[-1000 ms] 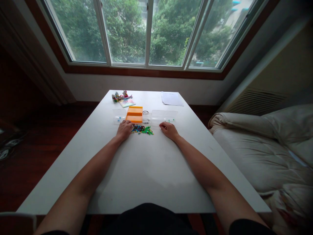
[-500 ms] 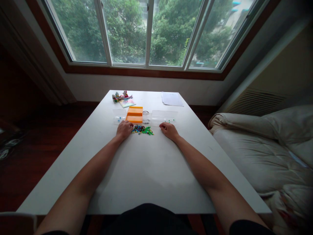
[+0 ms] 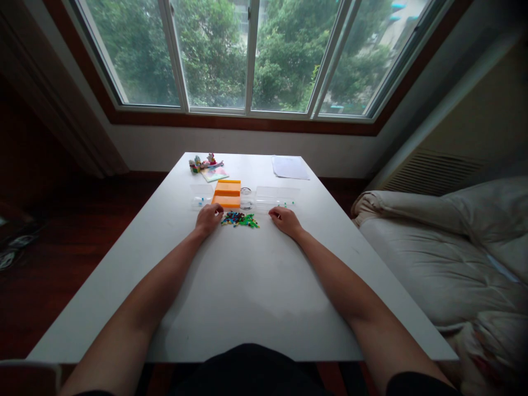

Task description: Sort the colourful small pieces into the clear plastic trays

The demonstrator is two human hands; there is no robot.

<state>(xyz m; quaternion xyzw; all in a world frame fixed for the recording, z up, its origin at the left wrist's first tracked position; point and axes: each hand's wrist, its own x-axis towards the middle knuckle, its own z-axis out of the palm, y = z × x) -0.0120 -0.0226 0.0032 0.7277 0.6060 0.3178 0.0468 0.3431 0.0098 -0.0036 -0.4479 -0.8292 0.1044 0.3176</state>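
A pile of small coloured pieces (image 3: 241, 219), brown and blue at its left and green at its right, lies on the white table (image 3: 247, 275). My left hand (image 3: 209, 218) is closed at the pile's left edge, its fingertips bent together. My right hand (image 3: 285, 220) rests closed on the table, a short way right of the pile, thumb and fingers together. What either hand holds, if anything, is too small to make out. Behind the pile stands an open orange case (image 3: 227, 201). Clear plastic boxes flank it, one at the left (image 3: 202, 201) and one at the right (image 3: 277, 192), with a few small pieces inside.
Small colourful figures (image 3: 202, 164) and a pale booklet (image 3: 215, 174) lie at the table's back left. White paper sheets (image 3: 290, 167) are at the back right. A beige sofa (image 3: 412, 247) stands along the right side, and a window is beyond the table.
My left hand has drawn slightly to the left, away from the pile, with its fingers curled more. My right hand has stayed in place.
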